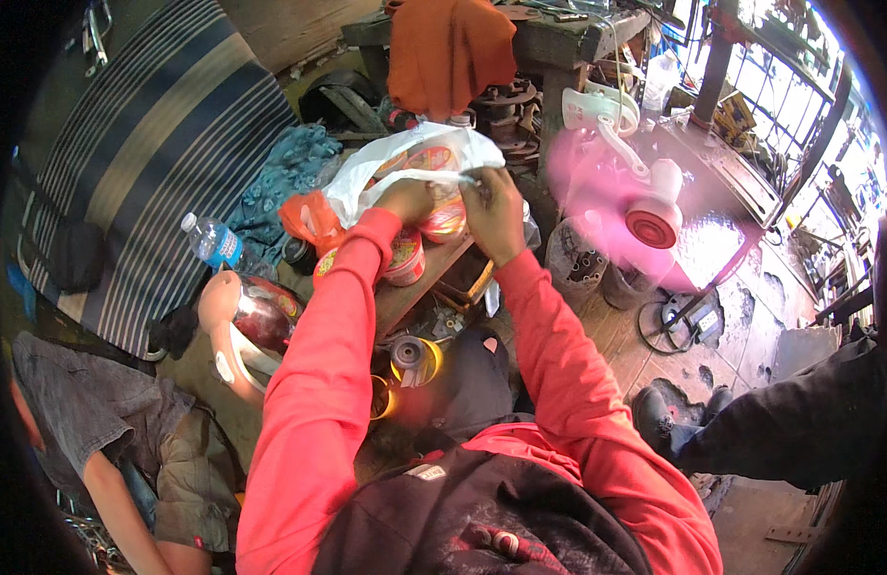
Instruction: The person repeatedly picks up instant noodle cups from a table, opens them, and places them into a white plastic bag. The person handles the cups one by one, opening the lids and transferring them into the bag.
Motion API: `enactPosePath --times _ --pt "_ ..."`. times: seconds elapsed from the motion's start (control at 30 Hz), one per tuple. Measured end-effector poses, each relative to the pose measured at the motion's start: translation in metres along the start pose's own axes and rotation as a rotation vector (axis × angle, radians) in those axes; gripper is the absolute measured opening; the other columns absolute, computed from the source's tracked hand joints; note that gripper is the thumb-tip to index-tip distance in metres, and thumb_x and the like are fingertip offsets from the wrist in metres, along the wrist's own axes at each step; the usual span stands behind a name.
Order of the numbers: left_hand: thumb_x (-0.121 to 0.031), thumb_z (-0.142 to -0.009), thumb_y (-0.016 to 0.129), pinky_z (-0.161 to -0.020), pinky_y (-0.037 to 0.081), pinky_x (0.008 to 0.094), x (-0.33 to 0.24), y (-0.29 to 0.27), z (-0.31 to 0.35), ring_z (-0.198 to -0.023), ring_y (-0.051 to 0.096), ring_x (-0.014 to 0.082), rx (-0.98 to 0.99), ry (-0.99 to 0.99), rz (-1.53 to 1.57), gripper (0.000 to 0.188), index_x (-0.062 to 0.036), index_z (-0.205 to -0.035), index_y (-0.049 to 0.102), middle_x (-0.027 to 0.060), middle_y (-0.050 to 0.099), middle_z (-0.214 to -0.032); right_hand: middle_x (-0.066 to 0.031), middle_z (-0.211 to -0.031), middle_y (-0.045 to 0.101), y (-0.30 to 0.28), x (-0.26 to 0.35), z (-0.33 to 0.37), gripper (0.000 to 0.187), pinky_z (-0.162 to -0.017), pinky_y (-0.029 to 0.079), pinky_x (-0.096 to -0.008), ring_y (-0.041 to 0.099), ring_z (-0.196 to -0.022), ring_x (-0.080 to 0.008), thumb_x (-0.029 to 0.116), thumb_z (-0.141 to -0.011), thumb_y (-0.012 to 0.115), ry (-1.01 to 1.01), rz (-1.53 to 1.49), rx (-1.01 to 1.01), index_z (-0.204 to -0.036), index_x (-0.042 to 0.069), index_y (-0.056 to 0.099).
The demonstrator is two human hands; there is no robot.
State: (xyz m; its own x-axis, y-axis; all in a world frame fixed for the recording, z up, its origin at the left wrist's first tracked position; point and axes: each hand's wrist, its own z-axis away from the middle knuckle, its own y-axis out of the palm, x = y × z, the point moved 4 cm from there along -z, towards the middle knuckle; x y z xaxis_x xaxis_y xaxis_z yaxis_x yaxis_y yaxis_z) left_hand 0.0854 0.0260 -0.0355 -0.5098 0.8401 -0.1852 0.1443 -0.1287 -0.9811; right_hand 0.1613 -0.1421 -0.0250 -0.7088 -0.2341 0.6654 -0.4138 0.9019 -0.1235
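Note:
A white plastic bag (345, 192) stands with its mouth spread on a low wooden surface (441, 264), with several red and yellow lidded cups (430, 159) inside. My right hand (499, 218) pinches the bag's rim on the right. My left hand (408, 199) reaches in at the near side of the bag; its fingers are hidden, so what it touches cannot be made out. Between my hands is another printed cup (444, 224). A red lidded cup (404, 260) sits just below my left wrist, and one more is partly covered by my left sleeve.
To the left are a water bottle (213, 241), a peach-coloured handled item (229, 311) and a striped lounge chair (141, 163). A white fan with blurred pink blades (597, 182) stands right. Yellow tape rolls (414, 361) lie near my knees. Other people sit left and right.

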Motion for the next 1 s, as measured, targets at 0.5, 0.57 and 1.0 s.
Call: enactPosePath --times 0.5,0.57,1.0 --pt "-0.008 -0.079 0.060 -0.080 0.052 0.0334 0.037 -0.083 -0.003 -0.089 0.067 0.0223 0.092 -0.005 0.412 0.032 0.0050 -0.107 0.068 0.0170 0.071 -0.098 -0.0173 -0.110 0.061 0.008 -0.017 0.041 0.016 -0.088 0.048 -0.0402 0.059 -0.103 -0.0347 0.007 -0.083 0.066 0.025 0.094 0.100 -0.098 0.004 0.069" --pt "-0.016 -0.079 0.066 -0.084 0.052 0.0346 0.056 -0.077 -0.023 -0.095 0.068 0.0251 -0.063 -0.182 0.306 0.037 0.0033 -0.111 0.068 0.0194 0.070 -0.105 -0.0171 -0.111 0.061 0.006 -0.017 0.040 0.015 -0.088 0.048 -0.0404 0.058 -0.104 -0.0344 0.006 -0.082 0.065 0.061 0.087 0.112 -0.097 0.004 0.069" --pt "-0.047 -0.072 0.075 -0.107 0.039 0.0369 0.111 -0.073 -0.089 -0.128 0.049 0.0361 0.231 -0.084 -0.111 0.114 0.0004 -0.152 0.010 0.0269 0.049 -0.138 -0.0111 -0.105 0.062 0.016 0.034 -0.013 0.024 -0.084 0.047 -0.0401 0.057 -0.096 -0.0307 0.012 -0.080 0.064 -0.113 0.520 0.037 -0.104 0.008 0.063"
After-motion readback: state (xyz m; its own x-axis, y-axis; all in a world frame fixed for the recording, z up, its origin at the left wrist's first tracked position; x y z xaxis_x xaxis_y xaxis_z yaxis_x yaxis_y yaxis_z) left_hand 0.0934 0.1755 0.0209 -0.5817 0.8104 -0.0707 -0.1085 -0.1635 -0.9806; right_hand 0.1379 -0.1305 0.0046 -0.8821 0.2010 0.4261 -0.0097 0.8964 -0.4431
